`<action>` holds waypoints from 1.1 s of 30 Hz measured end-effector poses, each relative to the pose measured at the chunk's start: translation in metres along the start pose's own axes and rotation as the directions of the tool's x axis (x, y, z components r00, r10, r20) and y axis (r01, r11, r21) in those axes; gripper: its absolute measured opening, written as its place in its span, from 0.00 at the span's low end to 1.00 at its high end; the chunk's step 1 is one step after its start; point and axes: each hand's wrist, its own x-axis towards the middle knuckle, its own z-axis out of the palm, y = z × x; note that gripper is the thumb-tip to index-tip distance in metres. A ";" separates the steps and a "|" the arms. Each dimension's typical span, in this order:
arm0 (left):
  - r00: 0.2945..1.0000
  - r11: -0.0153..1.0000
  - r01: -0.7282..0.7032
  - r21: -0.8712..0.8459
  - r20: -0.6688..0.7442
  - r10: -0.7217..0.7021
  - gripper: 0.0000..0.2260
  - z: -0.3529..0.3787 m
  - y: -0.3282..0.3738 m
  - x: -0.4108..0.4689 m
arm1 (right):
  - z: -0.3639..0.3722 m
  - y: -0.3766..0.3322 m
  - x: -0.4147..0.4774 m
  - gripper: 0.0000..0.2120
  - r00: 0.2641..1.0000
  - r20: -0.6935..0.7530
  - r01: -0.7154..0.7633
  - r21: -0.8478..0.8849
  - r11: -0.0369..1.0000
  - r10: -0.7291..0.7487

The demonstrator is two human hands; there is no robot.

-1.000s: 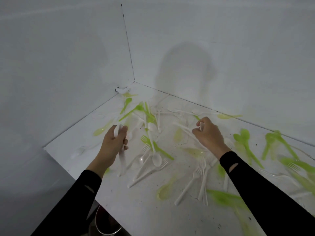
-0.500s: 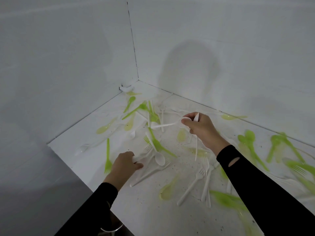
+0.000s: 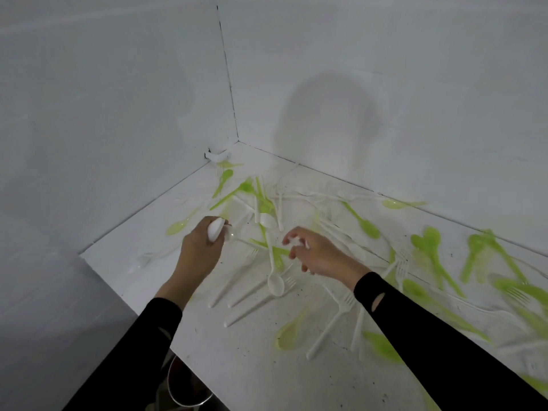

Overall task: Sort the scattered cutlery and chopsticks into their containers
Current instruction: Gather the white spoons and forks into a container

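Several white and green plastic spoons and forks lie scattered over a white table (image 3: 261, 366). My left hand (image 3: 197, 250) grips a white spoon (image 3: 215, 229), its bowl sticking up above the fingers. My right hand (image 3: 317, 256) hovers over the middle of the pile with curled fingers pinching a small white piece (image 3: 293, 241); what it is I cannot tell. A white spoon (image 3: 274, 280) lies between my hands across a green fork (image 3: 272, 247). White forks (image 3: 234, 280) lie below it.
White walls meet at the corner (image 3: 234, 137) behind the table. Green spoons (image 3: 430, 244) cover the table's right side. A round metal-rimmed container (image 3: 185, 393) stands below the table's front-left edge, partly hidden by my left sleeve.
My left hand rose from the table's front and moved back-left, holding a white spoon. My right hand came down and toward me from the far pile, over the middle.
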 end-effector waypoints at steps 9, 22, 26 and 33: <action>0.999 0.926 0.017 -0.376 -0.032 -0.031 0.06 0.000 0.027 0.008 | 0.046 0.014 0.000 0.24 0.952 0.277 0.303 -0.806 0.508 -0.129; 0.939 0.964 0.024 -0.265 0.337 0.069 0.23 0.075 0.062 0.012 | -0.015 0.010 0.002 0.10 0.967 -0.255 0.040 0.052 0.998 -0.026; 0.923 0.945 -0.022 -0.328 0.357 0.145 0.10 0.108 0.087 0.016 | -0.036 0.013 -0.005 0.09 0.986 -0.167 0.036 0.343 0.938 0.023; 0.909 0.947 -0.146 -0.287 0.339 0.243 0.07 0.150 0.110 0.056 | -0.078 0.090 -0.009 0.20 0.885 -0.407 -0.330 -0.209 0.921 0.225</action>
